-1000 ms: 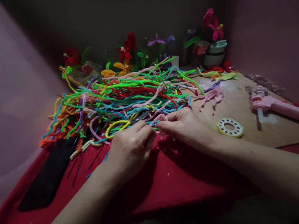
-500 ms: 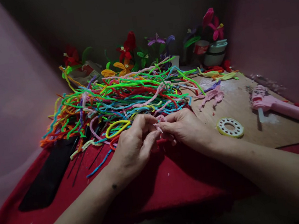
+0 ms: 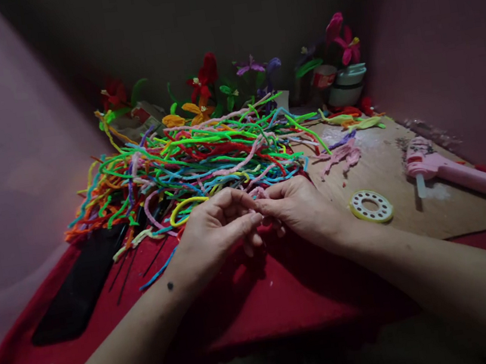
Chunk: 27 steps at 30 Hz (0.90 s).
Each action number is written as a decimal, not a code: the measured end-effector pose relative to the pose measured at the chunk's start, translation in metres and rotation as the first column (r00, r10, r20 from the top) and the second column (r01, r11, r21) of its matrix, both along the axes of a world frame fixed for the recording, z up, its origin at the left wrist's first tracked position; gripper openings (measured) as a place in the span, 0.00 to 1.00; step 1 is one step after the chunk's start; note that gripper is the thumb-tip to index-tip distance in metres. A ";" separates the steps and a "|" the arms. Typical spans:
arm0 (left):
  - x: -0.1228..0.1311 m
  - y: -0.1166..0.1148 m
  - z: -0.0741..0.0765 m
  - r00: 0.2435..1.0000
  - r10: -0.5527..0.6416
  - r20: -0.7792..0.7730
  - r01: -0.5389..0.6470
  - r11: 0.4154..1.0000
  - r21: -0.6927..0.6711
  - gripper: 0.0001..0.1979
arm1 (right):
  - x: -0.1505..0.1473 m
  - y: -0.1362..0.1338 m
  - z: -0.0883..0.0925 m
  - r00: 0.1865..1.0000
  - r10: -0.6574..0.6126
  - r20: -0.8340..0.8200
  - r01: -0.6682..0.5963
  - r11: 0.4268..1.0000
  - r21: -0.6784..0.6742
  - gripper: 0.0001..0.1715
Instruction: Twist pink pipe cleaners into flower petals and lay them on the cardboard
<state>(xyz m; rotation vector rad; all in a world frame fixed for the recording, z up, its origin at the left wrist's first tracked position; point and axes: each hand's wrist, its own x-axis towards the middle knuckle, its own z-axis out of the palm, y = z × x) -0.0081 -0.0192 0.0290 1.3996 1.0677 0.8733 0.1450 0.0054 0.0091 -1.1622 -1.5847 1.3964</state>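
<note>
The right hand [image 3: 304, 212] has its thumb and forefinger closed on a small pink fuzzy piece [image 3: 259, 193], a bit of which shows above the fingertips. The left hand [image 3: 213, 228] meets it there, fingers curled and thumb pointing across toward the right hand; whether it also grips the piece cannot be told, as the fingers overlap. Both hands are over a red cloth [image 3: 244, 320], near its front edge. Just beyond them spreads a tangled heap of fuzzy stems [image 3: 202, 151] in green, pink, blue, red and orange, with a yellow loop [image 3: 186, 201] at its near side, partly behind the left hand. To the left lies a flat black object [image 3: 75, 290]. On the right, a brown board [image 3: 420, 223] bears a white ring with holes [image 3: 362, 213] near the right wrist, a pink glue gun [image 3: 463, 172] farther out, and crumpled pink strips [image 3: 343, 157] beside the heap. Along the back stand fuzzy flowers, among them a red flower [image 3: 208, 69] and a magenta flower [image 3: 348, 49] above a pale lidded jar [image 3: 347, 90].
</note>
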 end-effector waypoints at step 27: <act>-0.001 0.004 -0.006 0.972 0.073 -0.224 -0.091 0.993 -0.072 0.20 | -0.005 -0.003 0.006 0.995 0.103 -0.018 -0.104 0.984 -0.145 0.17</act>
